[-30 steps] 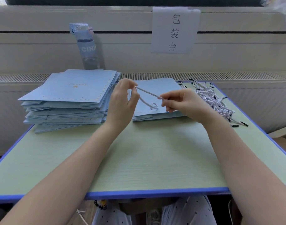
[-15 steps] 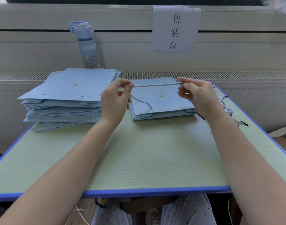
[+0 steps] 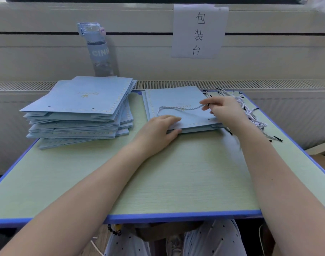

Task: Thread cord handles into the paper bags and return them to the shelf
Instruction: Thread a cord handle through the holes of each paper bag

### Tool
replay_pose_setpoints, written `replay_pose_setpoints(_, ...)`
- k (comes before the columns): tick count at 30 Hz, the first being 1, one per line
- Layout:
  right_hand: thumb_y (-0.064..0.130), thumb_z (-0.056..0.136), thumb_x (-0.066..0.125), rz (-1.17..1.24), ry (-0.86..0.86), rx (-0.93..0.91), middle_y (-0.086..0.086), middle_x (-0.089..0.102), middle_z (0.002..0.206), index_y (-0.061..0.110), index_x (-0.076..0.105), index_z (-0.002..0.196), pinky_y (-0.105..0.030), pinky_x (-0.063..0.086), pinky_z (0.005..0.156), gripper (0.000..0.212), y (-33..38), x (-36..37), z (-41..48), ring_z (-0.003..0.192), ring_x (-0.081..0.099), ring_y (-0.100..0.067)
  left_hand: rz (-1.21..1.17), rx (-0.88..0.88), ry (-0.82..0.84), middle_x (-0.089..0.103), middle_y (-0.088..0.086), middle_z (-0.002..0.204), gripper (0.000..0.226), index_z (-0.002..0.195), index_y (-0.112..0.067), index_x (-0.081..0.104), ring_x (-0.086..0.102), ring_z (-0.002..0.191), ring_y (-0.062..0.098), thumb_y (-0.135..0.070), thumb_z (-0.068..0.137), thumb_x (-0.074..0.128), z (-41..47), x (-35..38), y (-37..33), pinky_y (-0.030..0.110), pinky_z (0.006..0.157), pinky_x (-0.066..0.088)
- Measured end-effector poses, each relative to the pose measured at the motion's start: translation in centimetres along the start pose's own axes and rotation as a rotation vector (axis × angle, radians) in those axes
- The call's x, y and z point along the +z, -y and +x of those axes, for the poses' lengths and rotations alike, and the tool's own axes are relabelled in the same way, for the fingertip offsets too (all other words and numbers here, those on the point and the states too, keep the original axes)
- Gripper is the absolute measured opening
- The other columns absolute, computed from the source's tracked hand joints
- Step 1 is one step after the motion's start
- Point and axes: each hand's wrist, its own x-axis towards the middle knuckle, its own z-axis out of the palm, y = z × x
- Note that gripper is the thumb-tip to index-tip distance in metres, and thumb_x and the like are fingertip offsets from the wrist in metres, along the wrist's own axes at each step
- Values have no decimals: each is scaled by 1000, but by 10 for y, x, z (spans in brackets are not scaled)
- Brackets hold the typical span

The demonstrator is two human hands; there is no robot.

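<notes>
Left hand (image 3: 158, 131) fingers pinching the blue bag (image 3: 176, 97) by its near edge, right hand (image 3: 223, 111) fingers gripping the cord (image 3: 178, 108), looped across the bag top

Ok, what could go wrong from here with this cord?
The cord lies loose across the top bag, pinched only at one end by the right hand; its free loop may snag.
The cord pile lies right beside that hand, so spares could be dragged off the table.

Head-worn camera looks forward and down, close over table (image 3: 176, 182).
</notes>
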Motion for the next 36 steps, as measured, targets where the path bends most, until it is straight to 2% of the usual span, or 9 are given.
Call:
replay_pose_setpoints(2, 0, 91, 43, 134, 29, 55, 6, 66, 84, 23, 66, 87, -22, 44, 71, 33, 2, -1, -1, 79, 51, -14, -7, -25, -23, 66, -1, 118, 29, 116, -14, 65, 60, 106, 17, -28, 92, 57, -2, -2, 5, 37, 92, 48)
replay_pose_setpoints(5, 2, 90, 49, 194, 49, 61, 5, 68, 86, 23, 64, 82, -14, 45, 68, 27, 4, -3, -4, 76, 53, -8, 101, -20, -68, 72, 0, 91, 27, 98, -17, 72, 64, 88, 22, -33, 90, 51, -3, -13, 3, 37, 74, 52)
replay_pose_setpoints(8, 2, 89, 54, 215, 66, 40, 3, 69, 87, 20, 65, 82, -15, 45, 69, 22, 5, -4, -6, 74, 56, -3, 303, -57, -9, 64, -8, 72, 16, 92, -22, 70, 54, 73, 18, -30, 87, 57, -1, -32, 3, 26, 58, 41)
replay_pose_setpoints(12, 3, 83, 63, 189, 133, 47, -5, 68, 80, 20, 70, 77, -22, 45, 68, 19, 4, 3, -6, 73, 55, -13, 248, -23, 84, 65, -8, 106, 7, 83, -26, 55, 54, 101, 16, -20, 79, 58, -3, -47, 16, 32, 78, 45)
replay_pose_setpoints(15, 9, 81, 68, 61, 193, 31, 3, 65, 69, 24, 72, 77, -15, 42, 61, 16, 4, 17, -7, 68, 52, -12, 157, 76, 79, 61, -6, 115, 14, 96, -20, 62, 50, 111, 17, -21, 81, 60, -2, -35, 16, 29, 86, 40)
replay_pose_setpoints(19, 13, 82, 67, -19, 249, 15, 9, 69, 79, 19, 75, 87, -17, 47, 78, 12, 6, 23, -9, 78, 61, -2, 103, 146, 99, 61, -9, 121, 30, 114, -23, 64, 50, 115, 11, -33, 86, 64, -1, -10, 8, 20, 90, 35)
replay_pose_setpoints(29, -11, 86, 56, 336, 310, 3, -8, 63, 89, 11, 69, 87, -21, 55, 78, 26, 6, 17, -12, 79, 71, -14, -25, 154, -11, 73, -5, 101, 22, 101, -19, 74, 67, 93, 14, -29, 84, 64, -1, -6, 12, 36, 81, 53)
replay_pose_setpoints(32, -6, 89, 56, 250, 303, -1, -12, 61, 95, 13, 69, 87, -22, 55, 80, 24, 6, 17, -12, 83, 71, -16, -48, 147, -11, 73, -4, 99, 23, 99, -16, 74, 67, 92, 14, -28, 84, 63, -1, -6, 13, 34, 83, 52)
replay_pose_setpoints(36, 4, 79, 71, -36, 255, -86, -1, 71, 78, 23, 70, 78, -21, 53, 79, 19, 5, 14, -11, 73, 66, -7, -75, 165, -36, 73, -5, 97, 17, 96, -15, 75, 66, 91, 9, -24, 84, 67, 0, -6, 14, 32, 83, 51)
